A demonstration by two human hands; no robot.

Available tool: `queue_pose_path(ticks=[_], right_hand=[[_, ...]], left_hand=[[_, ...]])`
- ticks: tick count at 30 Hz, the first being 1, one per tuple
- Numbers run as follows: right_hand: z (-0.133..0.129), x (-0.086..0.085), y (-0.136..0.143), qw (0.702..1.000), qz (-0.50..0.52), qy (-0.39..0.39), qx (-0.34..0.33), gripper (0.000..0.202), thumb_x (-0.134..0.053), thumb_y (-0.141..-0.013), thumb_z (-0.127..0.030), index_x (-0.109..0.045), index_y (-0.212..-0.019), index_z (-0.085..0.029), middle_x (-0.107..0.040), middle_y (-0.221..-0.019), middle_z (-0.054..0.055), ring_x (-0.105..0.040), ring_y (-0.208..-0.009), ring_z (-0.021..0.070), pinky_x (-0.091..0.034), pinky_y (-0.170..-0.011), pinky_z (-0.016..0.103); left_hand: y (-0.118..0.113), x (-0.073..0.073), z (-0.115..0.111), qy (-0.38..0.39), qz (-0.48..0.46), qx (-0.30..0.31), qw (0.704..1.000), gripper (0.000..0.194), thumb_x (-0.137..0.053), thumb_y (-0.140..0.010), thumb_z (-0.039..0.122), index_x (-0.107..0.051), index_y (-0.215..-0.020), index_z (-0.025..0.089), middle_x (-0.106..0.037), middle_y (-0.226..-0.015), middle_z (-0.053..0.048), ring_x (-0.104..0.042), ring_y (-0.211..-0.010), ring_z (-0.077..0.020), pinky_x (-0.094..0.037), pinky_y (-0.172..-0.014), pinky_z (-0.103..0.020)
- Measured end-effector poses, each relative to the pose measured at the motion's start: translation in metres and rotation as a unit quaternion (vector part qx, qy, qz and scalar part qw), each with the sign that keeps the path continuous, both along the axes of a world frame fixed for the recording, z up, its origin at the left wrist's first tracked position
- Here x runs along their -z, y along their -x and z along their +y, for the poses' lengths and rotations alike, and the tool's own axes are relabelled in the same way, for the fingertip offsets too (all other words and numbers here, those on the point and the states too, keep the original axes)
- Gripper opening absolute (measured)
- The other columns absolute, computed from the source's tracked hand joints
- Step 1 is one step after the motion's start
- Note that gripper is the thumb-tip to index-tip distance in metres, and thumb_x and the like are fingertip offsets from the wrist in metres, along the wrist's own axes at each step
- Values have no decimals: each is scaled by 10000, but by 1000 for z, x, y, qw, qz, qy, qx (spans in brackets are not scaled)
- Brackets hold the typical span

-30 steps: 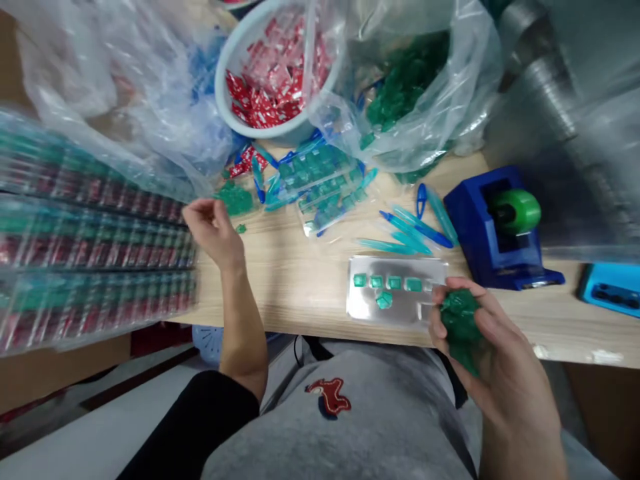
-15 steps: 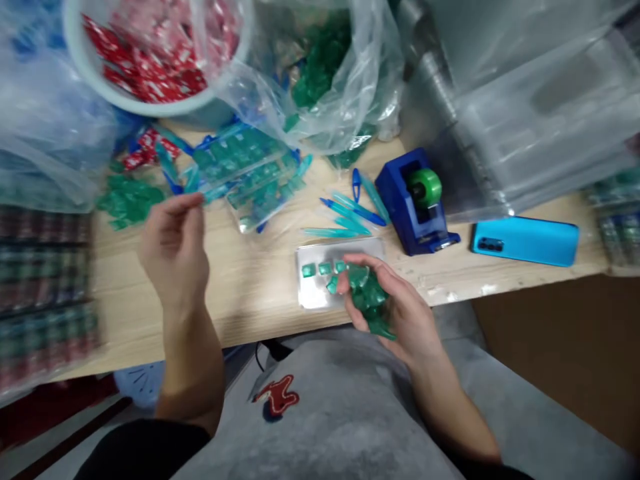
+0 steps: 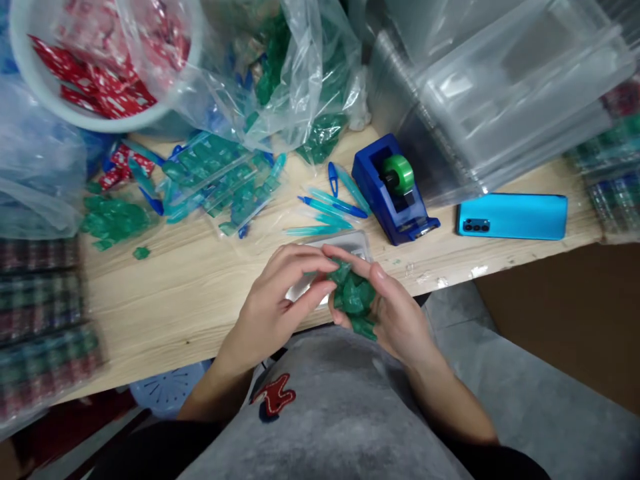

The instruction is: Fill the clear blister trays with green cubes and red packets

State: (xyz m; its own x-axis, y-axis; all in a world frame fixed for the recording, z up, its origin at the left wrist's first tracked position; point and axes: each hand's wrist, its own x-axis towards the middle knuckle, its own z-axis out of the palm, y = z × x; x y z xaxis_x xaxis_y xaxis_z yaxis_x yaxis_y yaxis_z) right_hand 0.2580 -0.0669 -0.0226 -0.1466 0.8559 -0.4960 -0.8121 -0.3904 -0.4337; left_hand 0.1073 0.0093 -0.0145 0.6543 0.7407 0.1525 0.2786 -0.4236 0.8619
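Observation:
My right hand (image 3: 395, 303) is cupped around a cluster of small green translucent pieces (image 3: 356, 297), its fingers curled at their sides. From the left, my left hand (image 3: 285, 293) reaches to the same cluster, thumb and forefinger closing at the edge of one green piece. Beneath both hands lies a shallow clear rectangular box (image 3: 357, 241); the hands cover most of it, and its contents are hidden. Several teal and blue pen-like plastic parts (image 3: 333, 207) lie just behind the box.
A blue tape dispenser (image 3: 395, 190) and a blue phone (image 3: 513, 217) lie to the right. Clear boxes (image 3: 500, 100) are stacked behind them. At the back left are a tub (image 3: 100, 123) of red packets and filled clear boxes (image 3: 225, 177). A green pile (image 3: 117, 217) sits left.
My left hand has come from the left side of the table to the green pieces in my right hand. A lone green piece now lies near the left pile. The view has shifted slightly.

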Motion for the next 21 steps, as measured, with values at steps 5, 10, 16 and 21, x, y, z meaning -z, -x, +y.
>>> queue_pose_path(ticks=[5,10,16,21], right_hand=[[7,5,-1,998,17,3,54,321,-680,-813,-513,-693,-1000,-252,-651,-843,-18,-576,-582,65,-452,-496,164],[14,1,-1,992,63,67,89,242,-604,-852,-450,-624,-1011,-269,-655,-896,-12,-610,-686,104,-515,-602,216],[12,2,4,994,13,39,102,225,-556,-866,-437,-602,-1014,-274,-686,-954,11,-668,-855,162,-551,-717,294],[11,1,4,992,40,57,105,233,-644,-814,-439,-625,-973,-269,-699,-915,11,-675,-871,179,-557,-710,303]], left_hand=[[1,-11,-8,-101,-15,-18,995,255,-624,-881,109,-656,-1091,252,-658,-1013,-20,-615,-965,-166,-506,-855,-302],[-6,-15,-19,-205,57,63,975,204,-672,-880,239,-633,-1080,258,-680,-980,-40,-615,-927,-214,-515,-828,-359],[-10,-7,-22,-178,95,23,979,352,-642,-899,180,-571,-1240,231,-644,-1061,-68,-604,-973,-203,-494,-850,-322],[-6,-6,-19,-121,79,18,989,277,-649,-885,131,-626,-1127,262,-631,-1043,-32,-596,-989,-185,-499,-859,-321]])
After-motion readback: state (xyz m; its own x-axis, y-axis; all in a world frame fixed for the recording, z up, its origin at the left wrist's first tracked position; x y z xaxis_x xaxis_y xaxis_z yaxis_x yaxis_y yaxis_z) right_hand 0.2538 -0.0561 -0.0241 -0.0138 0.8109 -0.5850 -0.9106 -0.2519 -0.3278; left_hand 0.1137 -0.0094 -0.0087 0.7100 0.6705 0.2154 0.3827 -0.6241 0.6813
